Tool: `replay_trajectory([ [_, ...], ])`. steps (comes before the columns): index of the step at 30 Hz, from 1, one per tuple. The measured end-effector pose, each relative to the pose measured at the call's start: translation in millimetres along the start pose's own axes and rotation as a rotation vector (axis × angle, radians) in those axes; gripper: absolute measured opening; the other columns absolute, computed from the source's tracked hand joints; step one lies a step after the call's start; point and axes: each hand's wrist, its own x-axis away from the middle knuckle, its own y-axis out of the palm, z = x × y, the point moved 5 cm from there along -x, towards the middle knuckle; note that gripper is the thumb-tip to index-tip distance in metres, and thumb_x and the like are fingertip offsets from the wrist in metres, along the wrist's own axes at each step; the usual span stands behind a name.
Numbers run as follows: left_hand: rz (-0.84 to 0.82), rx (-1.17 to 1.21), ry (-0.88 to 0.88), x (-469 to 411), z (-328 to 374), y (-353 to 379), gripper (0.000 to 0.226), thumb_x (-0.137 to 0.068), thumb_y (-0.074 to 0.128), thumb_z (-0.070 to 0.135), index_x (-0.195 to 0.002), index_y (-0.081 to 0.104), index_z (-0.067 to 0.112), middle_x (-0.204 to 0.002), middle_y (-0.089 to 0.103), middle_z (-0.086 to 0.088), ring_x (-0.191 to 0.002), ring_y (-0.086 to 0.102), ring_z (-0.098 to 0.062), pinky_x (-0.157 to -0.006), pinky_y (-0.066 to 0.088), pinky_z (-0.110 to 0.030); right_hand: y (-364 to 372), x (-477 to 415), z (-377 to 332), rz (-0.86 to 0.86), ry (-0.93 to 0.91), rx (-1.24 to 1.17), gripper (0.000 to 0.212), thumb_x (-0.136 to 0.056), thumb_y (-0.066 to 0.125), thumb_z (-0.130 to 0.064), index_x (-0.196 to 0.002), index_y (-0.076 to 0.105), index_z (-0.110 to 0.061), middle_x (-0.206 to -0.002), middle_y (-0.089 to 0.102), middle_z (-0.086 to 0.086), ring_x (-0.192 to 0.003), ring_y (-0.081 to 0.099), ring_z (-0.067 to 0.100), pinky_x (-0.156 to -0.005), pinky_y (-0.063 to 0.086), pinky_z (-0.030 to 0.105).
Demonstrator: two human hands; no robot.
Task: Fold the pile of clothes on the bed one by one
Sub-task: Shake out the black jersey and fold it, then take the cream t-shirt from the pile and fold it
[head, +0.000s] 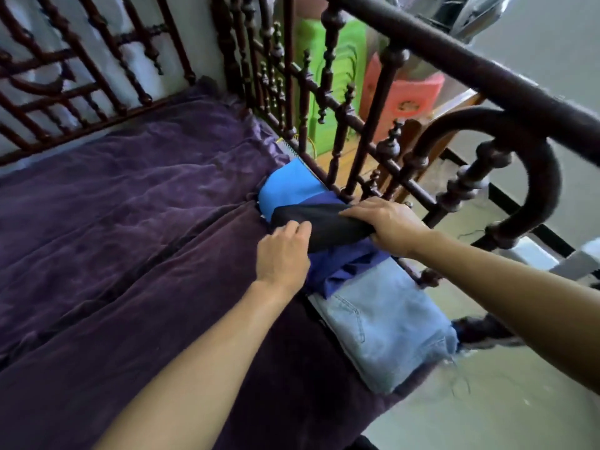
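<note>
A folded black garment (324, 225) lies on top of a row of folded clothes along the bed's right rail. My right hand (389, 225) grips its right end, fingers curled over the fold. My left hand (282, 254) holds its left edge with curled fingers. Under it lies a dark blue garment (344, 264), partly rumpled. Beyond it sits a bright blue folded piece (289, 186). Nearer to me lie folded light blue jeans (386, 326). All rest on the purple bedspread (130, 206).
A dark turned-wood rail (350, 125) runs along the bed's right side and a carved headboard (81, 76) stands at the back. Green (344, 60) and red plastic stools (409, 99) stand behind the rail. A shoe (487, 332) lies on the floor at right.
</note>
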Motion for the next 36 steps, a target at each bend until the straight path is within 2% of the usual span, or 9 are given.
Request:
replay_trajectory([
  [5,-0.164,-0.01,0.071,38.2,79.9,82.3,0.044,-0.091,0.043,0.009,-0.134,0.05,0.015,-0.115,0.061,-0.005,-0.102,0.062,-0.027,-0.077,0.052,-0.04,61.8,71.1,61.8,-0.041,0.043,0.079,0.073,-0.076,0.054,-0.001,-0.143,0.046,-0.028,-0.149,0.043,-0.002,-0.143,0.029,0.019,-0.109,0.03,0.033],
  [9,-0.57,-0.048,0.156,93.2,125.5,162.8,0.05,-0.096,0.036,0.006,-0.145,0.027,0.009,-0.133,0.046,-0.014,-0.12,0.046,-0.034,-0.091,0.044,-0.043,152.0,141.4,89.8,-0.304,0.04,0.158,0.072,-0.087,0.047,-0.01,-0.151,0.025,-0.033,-0.16,0.017,-0.006,-0.15,0.002,0.02,-0.117,0.017,0.033],
  [14,-0.832,0.032,0.228,141.8,143.6,200.6,0.072,-0.096,0.042,0.039,-0.153,0.005,0.015,-0.159,-0.002,-0.016,-0.145,-0.003,-0.041,-0.113,0.022,-0.051,192.6,188.1,104.0,-0.351,0.093,0.171,0.07,-0.089,0.051,-0.017,-0.152,0.022,-0.031,-0.161,0.013,0.002,-0.148,0.005,0.028,-0.11,0.029,0.035],
  [17,-0.824,0.034,0.318,151.4,135.3,200.8,0.075,-0.095,0.034,0.057,-0.153,0.0,0.022,-0.16,-0.013,-0.011,-0.146,-0.015,-0.034,-0.116,0.012,-0.049,197.7,187.1,105.5,-0.523,0.13,0.239,0.086,-0.084,0.053,-0.038,-0.154,0.003,-0.033,-0.162,-0.007,0.001,-0.149,-0.01,0.023,-0.114,0.02,0.04],
  [19,-0.81,0.034,0.353,154.0,125.7,195.3,0.068,-0.097,0.029,0.056,-0.153,0.005,0.026,-0.161,-0.01,-0.008,-0.147,-0.013,-0.028,-0.116,0.011,-0.046,196.0,176.3,99.2,-0.65,0.146,0.264,0.099,-0.074,0.06,-0.055,-0.154,0.005,-0.032,-0.162,-0.005,0.001,-0.149,-0.007,0.024,-0.114,0.018,0.047],
  [23,-0.748,0.062,0.249,155.4,96.6,167.2,0.048,-0.1,0.031,0.043,-0.142,0.04,0.02,-0.152,0.029,-0.009,-0.141,0.024,-0.026,-0.109,0.026,-0.041,162.6,136.1,64.2,-0.701,0.124,0.184,0.084,-0.061,0.054,-0.074,-0.134,0.046,-0.036,-0.143,0.047,0.002,-0.133,0.041,0.026,-0.106,0.035,0.045],
  [25,-0.672,0.024,0.169,157.7,71.5,145.6,0.039,-0.1,0.034,0.035,-0.131,0.05,0.017,-0.132,0.048,-0.007,-0.122,0.044,-0.026,-0.101,0.035,-0.039,142.7,110.4,36.8,-0.544,0.044,0.187,0.066,-0.071,0.053,-0.071,-0.122,0.054,-0.031,-0.123,0.061,0.002,-0.116,0.055,0.027,-0.095,0.042,0.039],
  [29,-0.505,0.055,-0.074,188.5,-3.6,95.8,0.031,-0.096,0.039,0.024,-0.122,0.055,0.019,-0.116,0.057,-0.002,-0.11,0.054,-0.024,-0.093,0.04,-0.038,127.7,67.3,-44.8,-0.352,-0.076,0.184,0.039,-0.087,0.052,-0.049,-0.115,0.057,-0.023,-0.118,0.063,0.004,-0.11,0.06,0.028,-0.083,0.046,0.036],
  [36,-0.307,0.077,-0.467,359.5,-155.6,14.5,0.028,-0.092,0.042,0.021,-0.116,0.058,0.02,-0.115,0.06,-0.002,-0.107,0.059,-0.027,-0.083,0.046,-0.037,162.3,46.8,-270.4,-0.329,-0.368,0.226,0.032,-0.091,0.047,-0.041,-0.115,0.057,-0.023,-0.118,0.064,0.005,-0.11,0.06,0.03,-0.085,0.048,0.037],
])
